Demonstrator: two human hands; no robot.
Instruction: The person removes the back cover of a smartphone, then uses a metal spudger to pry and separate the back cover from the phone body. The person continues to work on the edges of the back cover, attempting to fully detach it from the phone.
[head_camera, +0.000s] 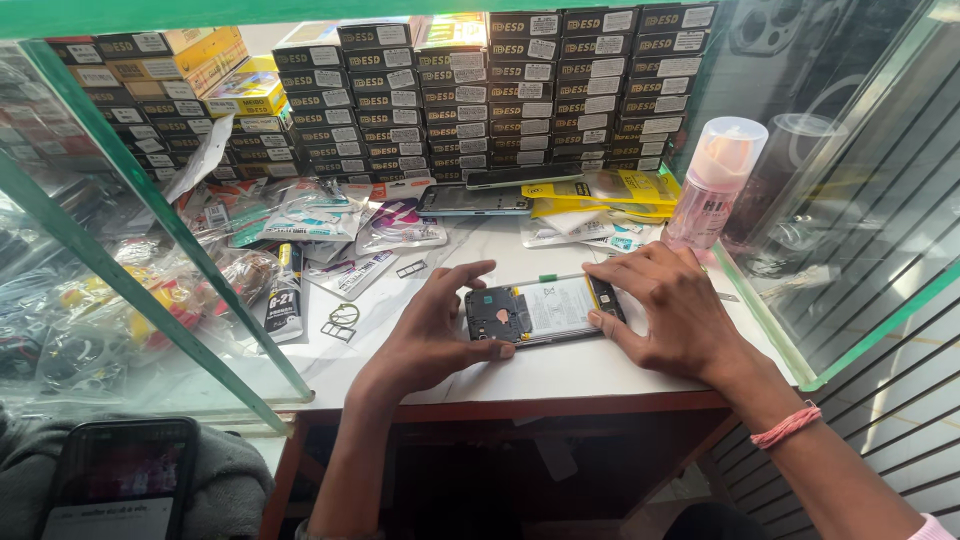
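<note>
**Two hands on one opened phone, lengthwise between them**

One opened phone (544, 311) lies flat on the white counter (560, 372), its back cover off so that the dark board at the left end and the pale battery in the middle show. Its long axis runs left to right in front of us, tilted a little, with the right end slightly farther away. We hold it from both ends. Our left hand (432, 330) cups the left end: the thumb presses the near edge and the fingers curl over the far corner. Our right hand (672, 308) takes the right end, with the thumb at the near corner and the index finger laid along the far edge. Both hands are partly closed on the phone and neither lifts it. The right hand covers more of the phone's edge, though both touch it.

Farther out, a second phone (474, 200) lies face up near the back of the counter, next to yellow packets (610, 190). A pink spray bottle (712, 182) stands just beyond the right hand. A glue tube (286, 292) lies to the left, among loose plastic sleeves. Stacks of small black boxes (500, 95) line the back wall.
</note>
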